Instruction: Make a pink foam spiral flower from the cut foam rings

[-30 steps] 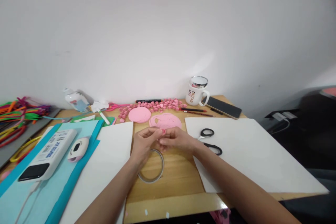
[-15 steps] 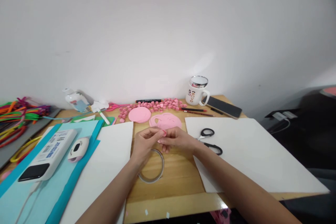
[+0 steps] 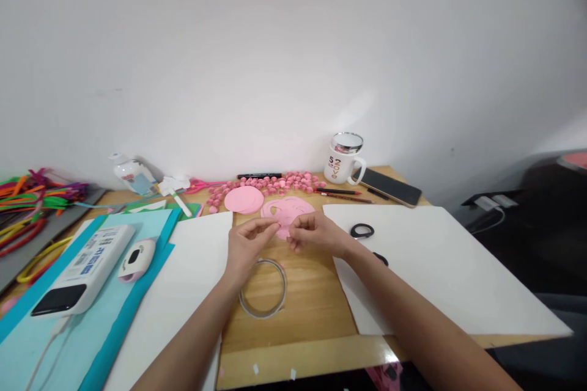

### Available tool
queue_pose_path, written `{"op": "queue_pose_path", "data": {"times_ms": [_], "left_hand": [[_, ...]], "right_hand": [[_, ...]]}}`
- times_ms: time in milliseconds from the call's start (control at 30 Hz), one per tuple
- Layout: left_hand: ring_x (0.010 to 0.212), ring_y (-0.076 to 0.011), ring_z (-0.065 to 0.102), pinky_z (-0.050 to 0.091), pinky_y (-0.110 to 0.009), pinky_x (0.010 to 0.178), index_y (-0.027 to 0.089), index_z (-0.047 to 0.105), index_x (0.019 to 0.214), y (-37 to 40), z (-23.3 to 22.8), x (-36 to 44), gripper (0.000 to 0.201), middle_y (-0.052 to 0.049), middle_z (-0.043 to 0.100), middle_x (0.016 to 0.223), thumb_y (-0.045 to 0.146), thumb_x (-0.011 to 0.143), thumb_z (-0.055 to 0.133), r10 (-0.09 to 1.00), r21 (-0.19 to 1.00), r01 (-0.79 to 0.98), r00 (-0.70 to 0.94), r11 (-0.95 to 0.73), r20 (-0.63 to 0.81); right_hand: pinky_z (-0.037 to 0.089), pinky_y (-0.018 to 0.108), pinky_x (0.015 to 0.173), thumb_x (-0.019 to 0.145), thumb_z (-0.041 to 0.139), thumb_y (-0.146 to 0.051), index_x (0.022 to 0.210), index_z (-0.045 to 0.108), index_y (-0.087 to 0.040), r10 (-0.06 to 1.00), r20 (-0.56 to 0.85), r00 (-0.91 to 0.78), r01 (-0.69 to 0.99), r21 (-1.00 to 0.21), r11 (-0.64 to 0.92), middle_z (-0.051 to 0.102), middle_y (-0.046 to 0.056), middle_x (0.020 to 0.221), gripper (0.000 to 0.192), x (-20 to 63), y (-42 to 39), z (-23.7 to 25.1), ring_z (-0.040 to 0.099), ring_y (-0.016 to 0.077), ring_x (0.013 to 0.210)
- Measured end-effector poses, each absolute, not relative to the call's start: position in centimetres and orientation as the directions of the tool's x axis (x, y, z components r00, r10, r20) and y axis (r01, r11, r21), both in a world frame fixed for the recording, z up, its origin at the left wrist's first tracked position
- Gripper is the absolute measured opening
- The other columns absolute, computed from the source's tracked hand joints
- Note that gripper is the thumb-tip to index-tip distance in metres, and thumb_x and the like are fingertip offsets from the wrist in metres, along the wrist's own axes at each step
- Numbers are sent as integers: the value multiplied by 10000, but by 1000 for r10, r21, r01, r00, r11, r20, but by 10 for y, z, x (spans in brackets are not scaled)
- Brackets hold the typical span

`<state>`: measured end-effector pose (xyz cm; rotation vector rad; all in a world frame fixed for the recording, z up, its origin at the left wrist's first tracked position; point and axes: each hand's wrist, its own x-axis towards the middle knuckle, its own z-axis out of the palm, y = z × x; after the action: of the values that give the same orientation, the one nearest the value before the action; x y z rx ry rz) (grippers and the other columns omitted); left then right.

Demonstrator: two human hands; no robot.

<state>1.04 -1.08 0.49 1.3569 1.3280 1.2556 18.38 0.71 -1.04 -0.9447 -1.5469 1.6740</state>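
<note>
Your curled left hand (image 3: 247, 245) and right hand (image 3: 316, 234) hover just apart by pink paper cutouts (image 3: 300, 206), grip unclear; many pink rolls (image 3: 299, 181) look done behind, flat discs (image 3: 243, 200) remain.

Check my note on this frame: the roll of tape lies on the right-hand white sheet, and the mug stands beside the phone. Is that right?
Not quite. The roll of tape lies on the bare wood of the table, near the left hand, not on the right-hand white sheet; the head view shows it. The mug does stand beside the phone.
</note>
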Motion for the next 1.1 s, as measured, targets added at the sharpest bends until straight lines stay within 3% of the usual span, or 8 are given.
{"op": "queue_pose_path", "data": {"times_ms": [133, 333, 600, 933, 1100], "left_hand": [[692, -195, 653, 517, -273, 674, 141, 710, 717, -11, 4, 11, 191, -61, 715, 725, 279, 586, 706, 998, 983, 173, -25, -60, 65], [612, -188, 661, 529, -260, 614, 126, 696, 739, -12, 1, 14, 220, -57, 712, 665, 282, 585, 710, 998, 998, 58, 53, 38, -41], [616, -187, 660, 530, -266, 639, 126, 691, 708, -15, 7, 17, 202, -55, 711, 664, 270, 569, 719, 997, 998, 33, 48, 50, -52], [616, -184, 659, 530, -261, 628, 129, 695, 718, -15, 5, 17, 181, -55, 708, 658, 265, 599, 698, 999, 997, 72, 35, 29, -32], [638, -178, 664, 527, -252, 645, 130, 680, 731, -16, 3, 18, 183, -52, 710, 691, 246, 591, 704, 999, 997, 77, 34, 27, -30]], "right_hand": [[494, 258, 578, 669, 628, -388, 639, 593, -125, 915, -66, -399, -24, -996, -82, 637, 24, 619, 267, 181, 9, -11, 594, 109, 536], [512, 254, 566, 674, 618, -430, 641, 548, -138, 940, -30, -339, -56, -997, -51, 626, 22, 638, 302, 176, 9, -14, 615, 127, 604], [516, 269, 554, 613, 681, -427, 768, 549, -145, 963, 4, -268, -120, -992, -29, 634, 8, 595, 347, 173, 10, -23, 617, 129, 541], [492, 259, 558, 658, 648, -339, 727, 598, -159, 963, 240, -121, -56, -971, 234, 611, 18, 656, 199, 169, 2, -20, 579, 124, 570], [473, 258, 577, 703, 604, -302, 732, 649, -168, 915, 366, -169, 57, -923, 380, 635, 51, 744, 144, 168, 2, -17, 578, 145, 653]]}}
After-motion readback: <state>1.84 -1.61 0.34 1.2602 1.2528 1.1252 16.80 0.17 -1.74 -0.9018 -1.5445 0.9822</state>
